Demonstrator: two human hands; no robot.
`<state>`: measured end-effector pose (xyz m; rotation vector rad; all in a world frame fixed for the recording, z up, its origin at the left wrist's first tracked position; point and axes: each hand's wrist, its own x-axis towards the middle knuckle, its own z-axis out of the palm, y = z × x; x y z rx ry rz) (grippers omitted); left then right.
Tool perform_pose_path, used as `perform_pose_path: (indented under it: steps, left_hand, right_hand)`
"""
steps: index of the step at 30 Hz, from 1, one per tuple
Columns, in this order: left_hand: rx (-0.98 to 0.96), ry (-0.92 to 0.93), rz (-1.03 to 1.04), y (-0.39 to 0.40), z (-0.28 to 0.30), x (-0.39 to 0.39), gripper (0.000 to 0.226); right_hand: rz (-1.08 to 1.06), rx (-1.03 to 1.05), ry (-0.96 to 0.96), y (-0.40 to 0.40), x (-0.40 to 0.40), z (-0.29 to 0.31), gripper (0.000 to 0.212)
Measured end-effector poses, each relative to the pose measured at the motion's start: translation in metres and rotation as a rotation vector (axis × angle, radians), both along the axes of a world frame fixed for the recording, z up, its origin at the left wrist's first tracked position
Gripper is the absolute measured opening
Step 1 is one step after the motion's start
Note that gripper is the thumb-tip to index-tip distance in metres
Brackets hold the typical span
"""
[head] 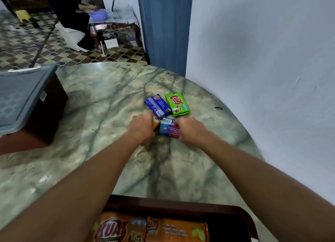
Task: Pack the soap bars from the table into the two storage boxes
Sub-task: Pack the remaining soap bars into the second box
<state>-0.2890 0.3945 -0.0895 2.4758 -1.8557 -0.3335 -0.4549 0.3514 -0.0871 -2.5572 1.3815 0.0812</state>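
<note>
We see the marble table (108, 100) filling the frame. Lidded box (27, 104) sits at left edge, well apart from the soaps. Open box (181, 202) at bottom centre already holds two orange bars (150, 229). Four bars left mid-frame: green bar (177, 104) and blue bar (157, 106) lie untouched, side by side. Left hand (142, 126) curls round an orange bar (155, 123); right hand (190, 130) grips a purple-red bar (169, 129). We judge packing is partly done.
</note>
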Motion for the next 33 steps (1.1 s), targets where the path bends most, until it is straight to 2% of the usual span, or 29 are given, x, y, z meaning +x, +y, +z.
perform_pose_path:
  steps: [5, 8, 12, 15, 19, 22, 26, 28, 31, 33]
  left_hand:
    - [0.063, 0.221, 0.031, 0.027, 0.024, -0.004, 0.049]
    - [-0.094, 0.366, -0.044, 0.059, 0.061, -0.006, 0.048]
    - [-0.293, 0.51, -0.225, 0.124, 0.127, -0.011, 0.056]
    - [-0.265, 0.597, -0.347, 0.195, 0.152, -0.015, 0.057]
    - [-0.125, 0.354, -0.496, 0.256, 0.135, -0.019, 0.06]
    - [-0.061, 0.237, -0.571, 0.266, 0.116, -0.017, 0.061]
    - [-0.061, -0.006, -0.682, 0.271, 0.092, -0.01, 0.059]
    - [-0.094, -0.112, -0.642, 0.274, 0.083, -0.007, 0.055]
    - [-0.117, -0.077, -0.55, 0.275, 0.08, -0.014, 0.051]
    - [-0.123, -0.061, -0.515, 0.275, 0.08, -0.018, 0.048]
  right_hand:
    - [-0.052, 0.085, 0.038, 0.026, -0.012, 0.015, 0.055]
    - [-0.112, 0.073, -0.049, 0.052, -0.026, 0.054, 0.05]
    - [-0.136, -0.052, -0.212, 0.116, -0.054, 0.119, 0.052]
    - [-0.176, -0.088, -0.328, 0.184, -0.083, 0.142, 0.06]
    - [-0.151, -0.018, -0.263, 0.251, -0.113, 0.132, 0.066]
    - [-0.067, 0.056, -0.195, 0.275, -0.114, 0.116, 0.063]
    - [-0.009, -0.033, -0.132, 0.28, -0.099, 0.093, 0.052]
    - [0.043, -0.149, -0.066, 0.282, -0.084, 0.079, 0.041]
    - [0.067, -0.227, 0.023, 0.285, -0.06, 0.068, 0.025]
    - [0.099, -0.225, 0.009, 0.287, -0.051, 0.065, 0.025]
